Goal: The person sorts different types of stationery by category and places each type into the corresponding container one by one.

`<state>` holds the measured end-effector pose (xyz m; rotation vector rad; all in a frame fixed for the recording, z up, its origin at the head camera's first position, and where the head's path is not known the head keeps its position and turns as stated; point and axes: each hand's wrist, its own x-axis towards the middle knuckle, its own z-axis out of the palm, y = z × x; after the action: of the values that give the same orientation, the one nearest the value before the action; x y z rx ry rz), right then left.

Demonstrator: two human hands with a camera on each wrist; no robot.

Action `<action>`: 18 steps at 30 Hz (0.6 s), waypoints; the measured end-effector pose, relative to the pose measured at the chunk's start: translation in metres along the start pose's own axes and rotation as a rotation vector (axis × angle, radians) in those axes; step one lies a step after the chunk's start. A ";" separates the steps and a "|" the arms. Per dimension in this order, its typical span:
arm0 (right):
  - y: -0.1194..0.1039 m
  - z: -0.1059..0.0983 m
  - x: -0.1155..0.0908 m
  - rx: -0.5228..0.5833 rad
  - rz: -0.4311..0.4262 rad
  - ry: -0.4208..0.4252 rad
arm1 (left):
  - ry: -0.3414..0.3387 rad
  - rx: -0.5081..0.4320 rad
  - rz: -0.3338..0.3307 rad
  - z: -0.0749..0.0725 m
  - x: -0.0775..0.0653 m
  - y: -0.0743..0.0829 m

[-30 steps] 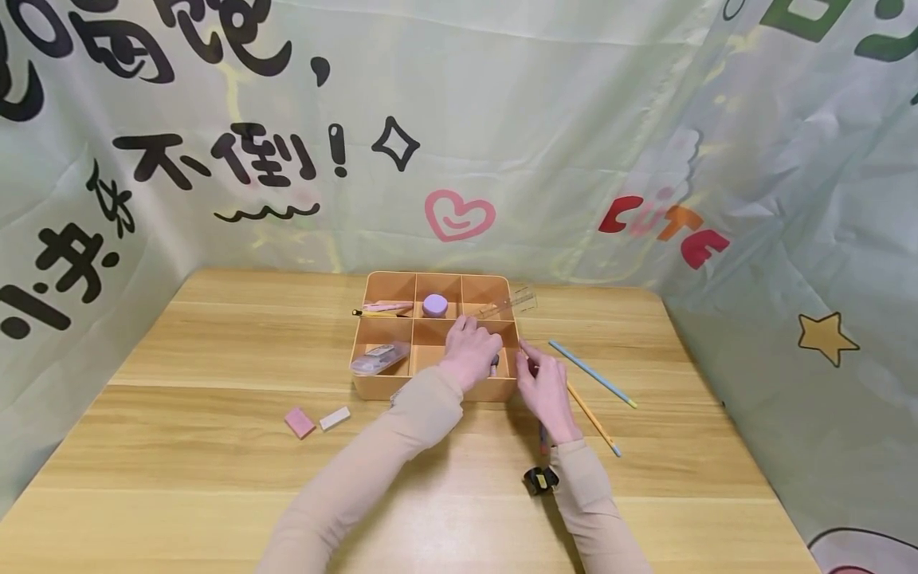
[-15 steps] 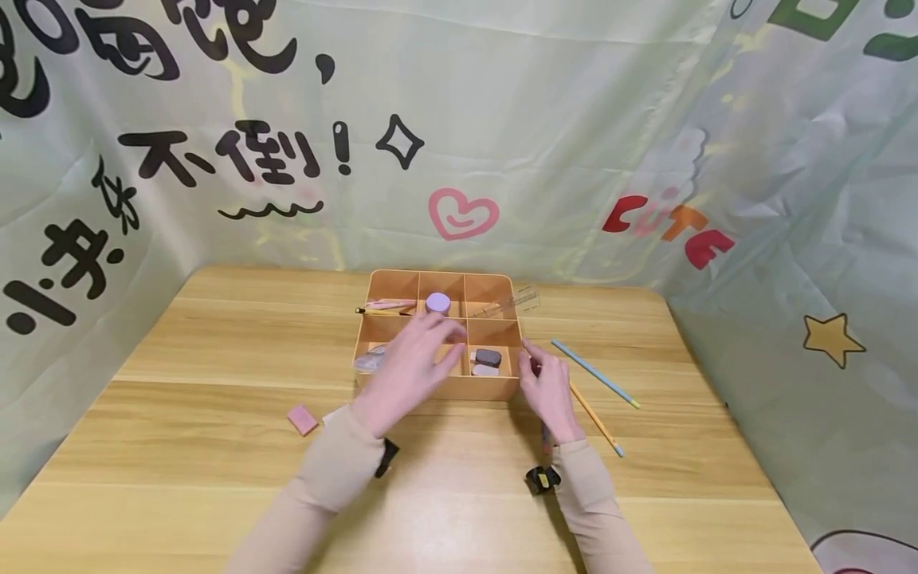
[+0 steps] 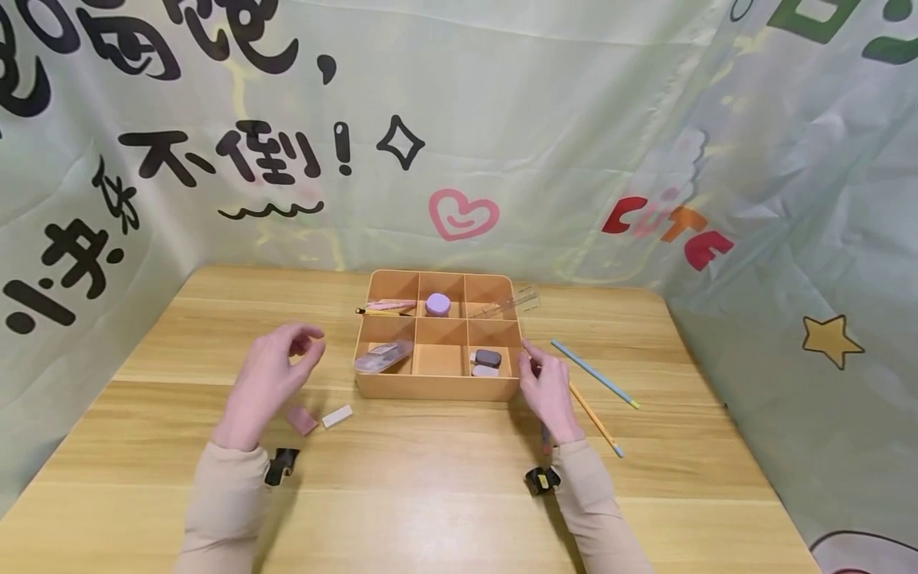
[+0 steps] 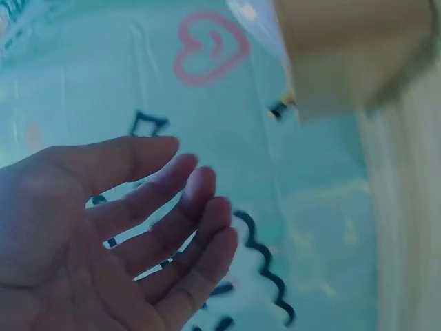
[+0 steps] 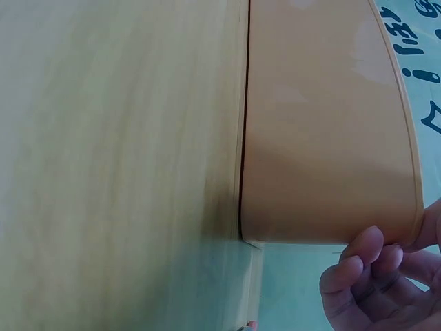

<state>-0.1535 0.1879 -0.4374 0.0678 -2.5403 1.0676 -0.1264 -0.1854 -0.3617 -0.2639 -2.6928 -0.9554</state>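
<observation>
My left hand (image 3: 268, 379) hovers over the table left of the divided storage box (image 3: 437, 388), fingers loosely curved and nothing in them. In the left wrist view its bare palm and fingers (image 4: 200, 186) show apart from the box. Just below that hand lie a pink eraser (image 3: 303, 420) and a white eraser (image 3: 337, 416). At the box's right side, my right hand (image 3: 548, 395) holds the wall by its rim. The right wrist view shows its curled fingertips (image 5: 368, 243) at the box's corner. A dark grey block (image 3: 488, 358) and a pale block (image 3: 485, 371) sit in the front right compartment.
Other compartments hold pink and yellow pens (image 3: 387, 309), a purple-lidded round pot (image 3: 438, 304), a clear ruler (image 3: 512, 301) sticking out and a clear-cased item (image 3: 383, 357). A blue pencil (image 3: 595, 375) and a yellow pencil (image 3: 597, 420) lie right of the box.
My left hand has withdrawn from the box's front right compartment and moved left, over the pink eraser. The grey and pale blocks are now uncovered. The right hand stays at the box.
</observation>
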 end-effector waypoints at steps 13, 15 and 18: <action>0.001 0.001 0.000 0.003 0.004 -0.008 | -0.483 0.125 -0.061 0.006 -0.001 -0.024; 0.001 0.000 0.000 0.005 0.000 -0.007 | -0.526 0.109 -0.088 0.009 -0.001 -0.024; 0.001 -0.001 0.000 0.005 0.008 -0.011 | -0.567 0.084 -0.116 0.013 -0.001 -0.024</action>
<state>-0.1532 0.1891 -0.4378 0.0648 -2.5499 1.0798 -0.1346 -0.1961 -0.3857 -0.4192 -3.2860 -0.9004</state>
